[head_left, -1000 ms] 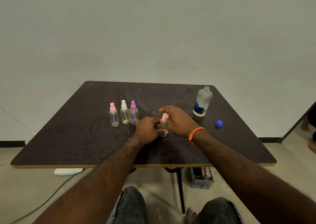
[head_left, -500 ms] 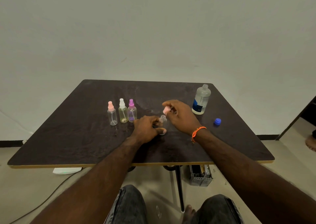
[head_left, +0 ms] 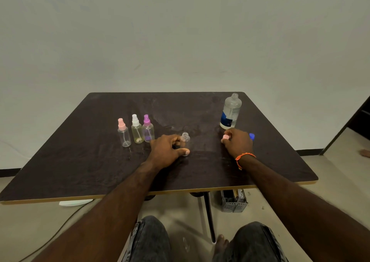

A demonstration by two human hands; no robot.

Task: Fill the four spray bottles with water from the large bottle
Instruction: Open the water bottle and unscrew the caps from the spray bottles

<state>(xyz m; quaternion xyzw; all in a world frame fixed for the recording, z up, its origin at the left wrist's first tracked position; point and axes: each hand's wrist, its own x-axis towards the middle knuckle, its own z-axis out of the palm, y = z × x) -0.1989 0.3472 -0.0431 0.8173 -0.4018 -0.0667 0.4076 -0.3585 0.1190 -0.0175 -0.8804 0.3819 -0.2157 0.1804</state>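
Note:
My left hand (head_left: 167,149) grips a small clear spray bottle (head_left: 185,139) standing upright on the dark table (head_left: 80,161), its neck uncovered. My right hand (head_left: 238,142) pinches that bottle's pink spray top (head_left: 225,137) low over the table, to the right of the bottle. Just behind my right hand stands the large clear bottle (head_left: 230,111) with a blue label, uncapped. Its blue cap (head_left: 251,136) lies on the table, partly hidden by my right hand. Three capped spray bottles stand in a row at the left: pink top (head_left: 123,133), white top (head_left: 137,129), purple top (head_left: 148,129).
The table's front edge runs close to my knees. A grey slotted basket (head_left: 234,201) sits on the floor under the table's right side. A table leg (head_left: 209,217) stands between my knees. A cable trails over the floor at the left.
My right hand unscrewed the pink spray top, lifted it off the small bottle and carried it right, down toward the table. My left hand kept its hold on the bottle.

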